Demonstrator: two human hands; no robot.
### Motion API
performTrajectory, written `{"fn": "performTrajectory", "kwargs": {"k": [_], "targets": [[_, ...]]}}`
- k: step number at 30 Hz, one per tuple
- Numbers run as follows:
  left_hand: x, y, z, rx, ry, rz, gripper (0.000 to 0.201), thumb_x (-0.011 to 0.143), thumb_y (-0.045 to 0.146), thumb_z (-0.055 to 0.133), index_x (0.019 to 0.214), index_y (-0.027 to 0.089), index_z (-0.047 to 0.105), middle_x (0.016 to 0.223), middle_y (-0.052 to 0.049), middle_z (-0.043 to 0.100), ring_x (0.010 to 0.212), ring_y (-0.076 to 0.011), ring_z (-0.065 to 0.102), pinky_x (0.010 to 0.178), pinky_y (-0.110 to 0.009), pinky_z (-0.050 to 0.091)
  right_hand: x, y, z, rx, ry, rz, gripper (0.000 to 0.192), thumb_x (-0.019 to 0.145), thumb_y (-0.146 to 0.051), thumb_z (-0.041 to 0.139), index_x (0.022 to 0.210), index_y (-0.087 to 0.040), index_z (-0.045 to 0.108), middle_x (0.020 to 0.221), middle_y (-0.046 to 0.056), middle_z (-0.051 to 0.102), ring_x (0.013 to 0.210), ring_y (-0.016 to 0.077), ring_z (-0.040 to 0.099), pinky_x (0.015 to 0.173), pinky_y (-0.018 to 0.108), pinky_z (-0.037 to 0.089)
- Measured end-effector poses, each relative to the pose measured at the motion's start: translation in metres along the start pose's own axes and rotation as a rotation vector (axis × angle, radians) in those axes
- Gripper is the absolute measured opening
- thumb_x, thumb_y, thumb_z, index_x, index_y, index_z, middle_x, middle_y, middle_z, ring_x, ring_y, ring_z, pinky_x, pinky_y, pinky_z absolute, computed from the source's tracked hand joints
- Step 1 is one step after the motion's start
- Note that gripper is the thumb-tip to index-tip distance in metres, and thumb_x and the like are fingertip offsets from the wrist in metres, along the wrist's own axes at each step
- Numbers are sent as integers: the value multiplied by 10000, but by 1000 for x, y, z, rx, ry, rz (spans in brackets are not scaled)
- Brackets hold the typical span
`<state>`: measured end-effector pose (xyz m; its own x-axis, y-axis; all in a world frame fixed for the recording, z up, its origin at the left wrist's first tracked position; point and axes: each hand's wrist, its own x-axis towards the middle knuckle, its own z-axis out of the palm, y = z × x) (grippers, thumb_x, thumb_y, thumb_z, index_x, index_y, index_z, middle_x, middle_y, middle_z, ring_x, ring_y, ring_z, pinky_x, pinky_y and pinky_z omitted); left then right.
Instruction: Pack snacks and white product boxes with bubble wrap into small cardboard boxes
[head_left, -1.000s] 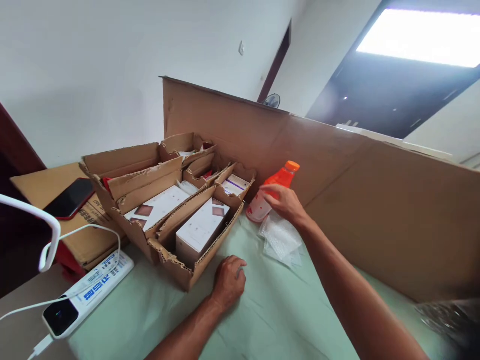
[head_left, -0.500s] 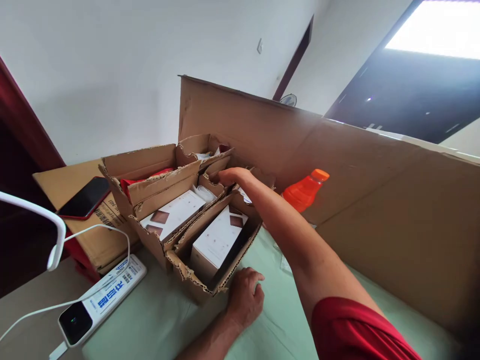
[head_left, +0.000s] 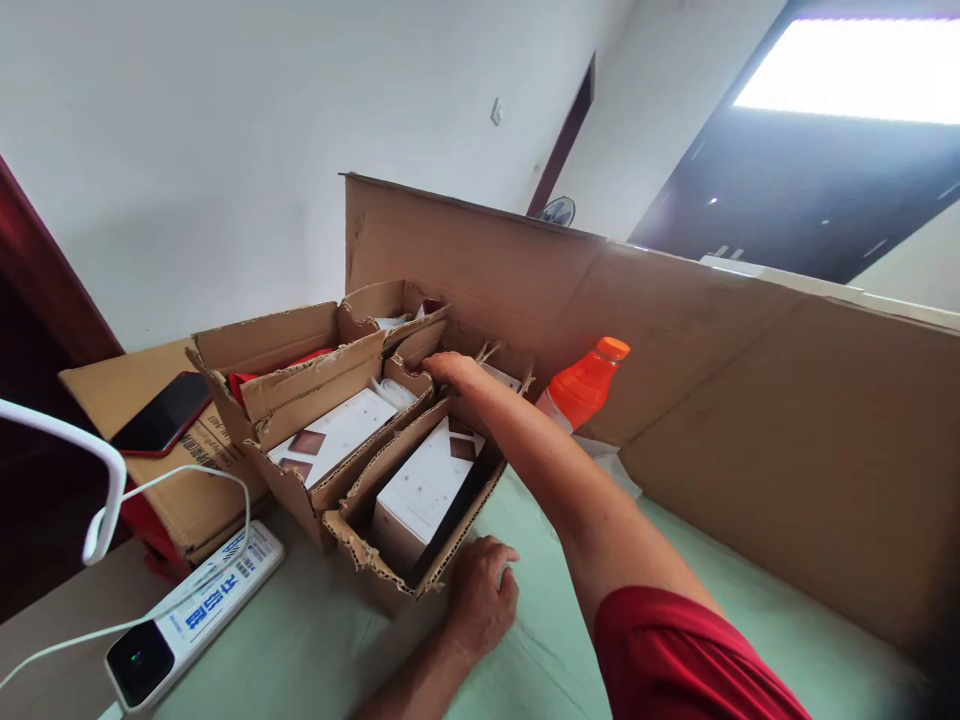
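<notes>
The left hand lies loosely curled on the table, thumb and forefinger apart, beside the front carton's near corner. That carton holds a white box. Past its far edge, the right hand dips into a small compartment; hidden fingertips leave its grip unclear.

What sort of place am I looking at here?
Perhaps a room in a home or small office: a switch on the wall, a fan beyond the cardboard panel, and a phone lying near open cardboard boxes.
</notes>
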<state>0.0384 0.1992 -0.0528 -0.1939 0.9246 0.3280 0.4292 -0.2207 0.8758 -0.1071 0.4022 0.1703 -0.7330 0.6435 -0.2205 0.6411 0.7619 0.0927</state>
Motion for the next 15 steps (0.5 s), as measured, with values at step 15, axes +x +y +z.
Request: {"fn": "performTrajectory", "kwargs": {"k": [15], "targets": [[-6, -2, -4, -79, -22, 25, 319, 776, 53, 454, 942, 181, 694, 944, -72, 719, 924, -208, 665, 868, -352, 518, -257, 138, 62, 293, 1060, 371, 361, 940, -261, 438, 1225, -216, 655, 1250, 93, 650, 1130, 216, 618, 953, 343, 499]]}}
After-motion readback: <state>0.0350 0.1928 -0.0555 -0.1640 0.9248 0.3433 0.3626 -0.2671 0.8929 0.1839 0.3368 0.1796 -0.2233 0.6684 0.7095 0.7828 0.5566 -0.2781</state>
